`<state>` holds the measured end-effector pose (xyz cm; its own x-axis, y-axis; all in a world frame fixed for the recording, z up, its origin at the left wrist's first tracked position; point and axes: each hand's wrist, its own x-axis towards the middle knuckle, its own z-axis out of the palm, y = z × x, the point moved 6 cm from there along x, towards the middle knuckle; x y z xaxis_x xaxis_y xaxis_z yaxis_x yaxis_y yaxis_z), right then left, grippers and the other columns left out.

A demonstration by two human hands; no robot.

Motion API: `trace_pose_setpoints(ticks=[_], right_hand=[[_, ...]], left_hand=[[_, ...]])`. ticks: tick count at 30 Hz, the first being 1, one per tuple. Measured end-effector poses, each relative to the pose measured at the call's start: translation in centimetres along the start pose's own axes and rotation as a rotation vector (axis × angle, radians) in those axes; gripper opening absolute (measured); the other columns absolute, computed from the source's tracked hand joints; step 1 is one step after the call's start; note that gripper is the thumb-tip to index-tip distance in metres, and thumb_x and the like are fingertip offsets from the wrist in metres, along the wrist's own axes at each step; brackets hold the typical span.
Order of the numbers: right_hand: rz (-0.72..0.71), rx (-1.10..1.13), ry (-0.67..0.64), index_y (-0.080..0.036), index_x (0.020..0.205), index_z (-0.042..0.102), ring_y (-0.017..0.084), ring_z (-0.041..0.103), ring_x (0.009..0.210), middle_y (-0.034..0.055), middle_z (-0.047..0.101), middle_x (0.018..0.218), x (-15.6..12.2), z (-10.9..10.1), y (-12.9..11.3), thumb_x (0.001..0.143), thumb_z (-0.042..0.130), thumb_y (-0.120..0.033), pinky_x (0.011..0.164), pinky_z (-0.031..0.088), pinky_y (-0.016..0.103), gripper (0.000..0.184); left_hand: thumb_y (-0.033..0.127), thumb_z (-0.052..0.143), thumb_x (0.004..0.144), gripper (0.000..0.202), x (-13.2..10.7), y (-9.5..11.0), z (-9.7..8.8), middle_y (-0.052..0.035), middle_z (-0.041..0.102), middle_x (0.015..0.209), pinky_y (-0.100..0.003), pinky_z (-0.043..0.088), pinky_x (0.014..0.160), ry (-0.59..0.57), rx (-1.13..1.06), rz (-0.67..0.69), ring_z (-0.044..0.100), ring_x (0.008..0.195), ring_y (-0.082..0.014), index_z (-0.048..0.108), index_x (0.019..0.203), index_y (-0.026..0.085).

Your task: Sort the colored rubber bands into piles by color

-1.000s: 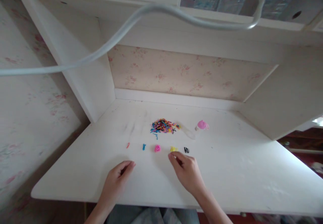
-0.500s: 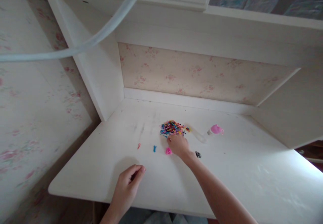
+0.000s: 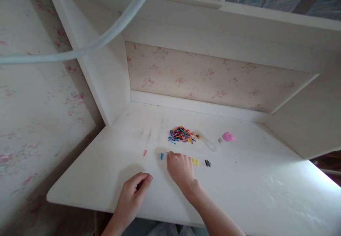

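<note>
My right hand [image 3: 181, 168] is closed in a pinch just above the white table, with a bit of a small blue rubber band [image 3: 167, 153] showing at its fingertips. Close to its left lies a little group of blue rubber bands [image 3: 162, 156]. Yellow bands [image 3: 195, 162] show past its right side. Farther back is a heap of mixed-colour rubber bands [image 3: 181, 134]. My left hand [image 3: 134, 190] rests near the front edge, fingers curled and thumb against the forefinger, with nothing visible in it. The pink bands are hidden behind my right hand.
A red band [image 3: 145, 153] lies at the left and black bands [image 3: 207, 163] at the right. Behind them are a clear plastic tube or bag [image 3: 210, 143] and a pink object [image 3: 228, 137]. A pale curved tube [image 3: 101, 42] crosses the upper view above the white table [image 3: 255, 193].
My right hand has drawn back from the heap toward the blue group, carrying a blue band. It now covers the pink bands and uncovers the yellow ones. My left hand stays nearly still.
</note>
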<state>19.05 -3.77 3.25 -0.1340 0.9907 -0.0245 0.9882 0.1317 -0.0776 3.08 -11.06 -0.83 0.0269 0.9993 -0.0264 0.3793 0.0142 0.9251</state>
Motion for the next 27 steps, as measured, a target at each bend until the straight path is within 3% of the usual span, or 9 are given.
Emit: trace_pose_setpoints(ticks=[6, 12, 15, 19, 22, 27], right_hand=[[-0.016, -0.013, -0.057, -0.015, 0.090, 0.067, 0.020, 0.068, 0.079, 0.0130, 0.071, 0.084, -0.4, 0.9, -1.7, 0.084, 0.044, -0.007, 0.068, 0.046, 0.026, 0.025], [-0.101, 0.015, -0.002, -0.014, 0.083, 0.067, 0.019, 0.068, 0.073, 0.0116, 0.071, 0.078, -0.3, 1.0, -2.6, 0.079, 0.045, -0.001, 0.073, 0.047, 0.030, 0.026], [-0.108, 0.046, 0.031, -0.016, 0.084, 0.067, 0.020, 0.068, 0.072, 0.0099, 0.071, 0.075, -0.5, 1.1, -2.3, 0.080, 0.045, 0.000, 0.067, 0.047, 0.028, 0.027], [-0.125, 0.091, 0.089, -0.019, 0.085, 0.066, 0.019, 0.068, 0.064, 0.0070, 0.071, 0.070, -1.6, 0.9, -1.6, 0.082, 0.044, -0.004, 0.055, 0.041, 0.023, 0.027], [-0.144, 0.154, 0.161, -0.022, 0.080, 0.064, 0.017, 0.066, 0.056, 0.0036, 0.069, 0.064, -3.3, 0.9, -0.6, 0.088, 0.043, -0.015, 0.049, 0.035, 0.021, 0.024], [-0.129, 0.320, 0.270, -0.026, 0.075, 0.064, 0.014, 0.064, 0.050, -0.0016, 0.067, 0.058, -6.9, 3.4, 3.0, 0.094, 0.035, -0.031, 0.045, 0.031, 0.020, 0.035]], left_hand=[[0.044, 0.046, 0.088, 0.032, 0.0, 0.3, 0.3, 0.0018, 0.054, 0.066, -0.019, 0.037, 0.058, 0.007, 0.039, 0.023, 0.050, 0.063, -0.0122, 0.060, 0.073, 0.019], [0.048, 0.046, 0.087, 0.037, 0.2, 0.7, 0.4, 0.0009, 0.054, 0.062, -0.018, 0.039, 0.056, 0.058, 0.057, 0.049, 0.050, 0.060, -0.0124, 0.059, 0.069, 0.019], [0.051, 0.043, 0.086, 0.042, 0.3, 0.8, 0.4, -0.0002, 0.054, 0.061, -0.019, 0.040, 0.055, 0.073, 0.091, 0.049, 0.051, 0.059, -0.0132, 0.059, 0.066, 0.019], [0.054, 0.042, 0.086, 0.043, 0.4, 0.6, 0.6, -0.0023, 0.060, 0.064, -0.020, 0.044, 0.057, 0.058, 0.129, 0.037, 0.055, 0.061, -0.0150, 0.061, 0.069, 0.020], [0.054, 0.043, 0.085, 0.041, 0.5, 0.5, 1.2, -0.0034, 0.064, 0.067, -0.021, 0.047, 0.060, 0.043, 0.156, 0.046, 0.058, 0.064, -0.0158, 0.062, 0.072, 0.020], [0.048, 0.040, 0.089, 0.036, 1.1, 0.7, 2.1, -0.0032, 0.067, 0.075, -0.021, 0.047, 0.065, 0.044, 0.310, 0.047, 0.062, 0.070, -0.0152, 0.063, 0.080, 0.021]])
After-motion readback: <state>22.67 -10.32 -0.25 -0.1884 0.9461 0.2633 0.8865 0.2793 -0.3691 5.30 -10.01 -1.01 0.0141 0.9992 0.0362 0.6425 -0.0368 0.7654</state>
